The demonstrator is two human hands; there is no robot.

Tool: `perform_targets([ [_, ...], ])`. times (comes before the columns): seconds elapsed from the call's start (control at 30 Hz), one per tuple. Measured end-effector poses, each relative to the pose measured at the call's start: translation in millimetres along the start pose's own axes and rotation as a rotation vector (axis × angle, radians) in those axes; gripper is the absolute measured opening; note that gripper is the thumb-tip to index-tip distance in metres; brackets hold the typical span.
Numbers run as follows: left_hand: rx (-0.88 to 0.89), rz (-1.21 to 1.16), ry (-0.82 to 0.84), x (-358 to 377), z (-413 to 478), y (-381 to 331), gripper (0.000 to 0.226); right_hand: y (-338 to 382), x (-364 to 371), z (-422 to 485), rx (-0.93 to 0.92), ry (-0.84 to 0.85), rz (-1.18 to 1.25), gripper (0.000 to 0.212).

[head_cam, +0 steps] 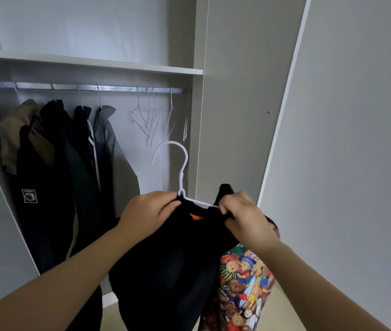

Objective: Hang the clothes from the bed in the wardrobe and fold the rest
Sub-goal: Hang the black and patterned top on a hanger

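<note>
A black garment [165, 259] with an orange label at its neck was held draped on a white hanger [181, 175], below the wardrobe rail [94, 87] and not yet hooked on it. The left hand [146, 211] was clamped on the collar, and the right hand [244, 216] was pinched on the other shoulder. A bear-print cloth [242, 278] was seen lower still.

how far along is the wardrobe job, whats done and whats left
Done: several jackets hang on the rail. In hand: the left hand and right hand grip a black garment on a white hanger, its hook not yet on the rail. Left: hook it beside the empty hangers; the teddy-bear print fabric may need hanging too. The bed is out of view.
</note>
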State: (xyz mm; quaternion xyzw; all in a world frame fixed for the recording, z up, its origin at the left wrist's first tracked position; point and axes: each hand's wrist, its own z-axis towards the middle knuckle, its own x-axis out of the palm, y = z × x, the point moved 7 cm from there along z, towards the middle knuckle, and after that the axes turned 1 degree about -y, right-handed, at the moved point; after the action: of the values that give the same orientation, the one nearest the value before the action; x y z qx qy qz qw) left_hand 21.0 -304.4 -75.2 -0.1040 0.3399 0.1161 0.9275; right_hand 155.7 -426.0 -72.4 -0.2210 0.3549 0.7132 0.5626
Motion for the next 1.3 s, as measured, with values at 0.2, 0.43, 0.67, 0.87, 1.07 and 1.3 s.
perform_targets([
  [0.2, -0.054, -0.236, 0.016, -12, 14, -1, 0.04, -74, -16, -15, 0.664, 0.119, -0.313, 0.054],
  [0.43, 0.001, -0.163, 0.089, 12, 20, -26, 0.042, -47, 2, -11, 0.493, 0.091, -0.232, 0.042],
  [0.67, -0.13, -0.159, 0.194, 14, 7, 35, 0.048, -86, -21, -37, 0.736, 0.001, -0.066, 0.047],
  [0.87, -0.057, 0.014, 0.2, 29, 19, -6, 0.047, -68, -5, -27, 0.639, 0.018, -0.022, 0.035],
  [1.07, -0.21, -0.04, 0.047, 0, 26, 16, 0.022, -91, -20, -50, 0.662, 0.067, -0.281, 0.055],
  [1.3, -0.121, 0.064, 0.083, -12, 32, 25, 0.038, -107, -29, -58, 0.69, 0.109, -0.247, 0.036],
])
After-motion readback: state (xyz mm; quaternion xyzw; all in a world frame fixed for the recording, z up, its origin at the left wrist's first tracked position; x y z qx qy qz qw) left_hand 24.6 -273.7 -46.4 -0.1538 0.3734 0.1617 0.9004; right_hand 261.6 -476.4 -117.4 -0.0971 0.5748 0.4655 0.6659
